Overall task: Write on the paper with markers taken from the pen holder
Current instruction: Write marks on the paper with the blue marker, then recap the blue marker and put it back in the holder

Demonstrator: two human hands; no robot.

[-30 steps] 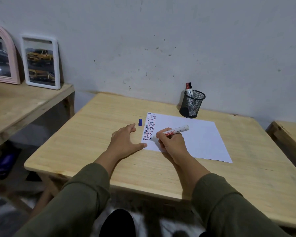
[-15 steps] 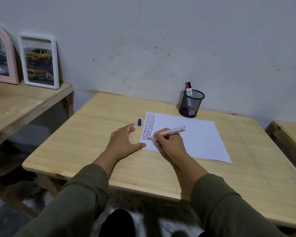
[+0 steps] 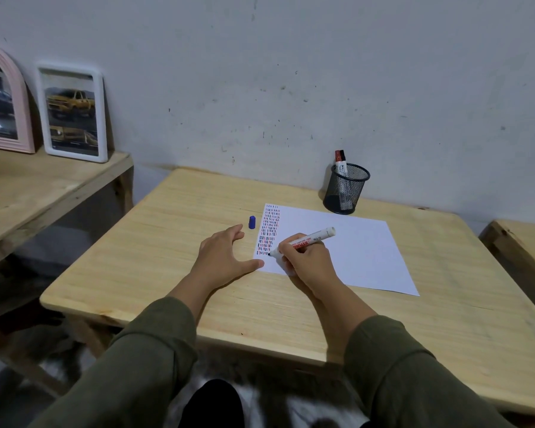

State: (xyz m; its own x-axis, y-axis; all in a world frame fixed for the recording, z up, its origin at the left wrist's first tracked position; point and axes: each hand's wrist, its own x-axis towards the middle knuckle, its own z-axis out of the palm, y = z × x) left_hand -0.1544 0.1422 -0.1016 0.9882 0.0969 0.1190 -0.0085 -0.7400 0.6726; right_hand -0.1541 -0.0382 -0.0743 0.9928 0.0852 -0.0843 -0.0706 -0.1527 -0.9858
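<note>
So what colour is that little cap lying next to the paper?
Blue. The cap shows in the head view, just left of the paper.

The right hand [image 3: 306, 261] grips a white marker [image 3: 309, 240], tip on the paper [image 3: 352, 251]; the left hand [image 3: 226, 257] lies flat on the table [image 3: 155, 242] just left.

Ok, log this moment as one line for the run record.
phase: writing | right hand: holds marker, tip on paper by dashes | left hand: flat on table | blue cap: off | pen holder: markers inside
</note>
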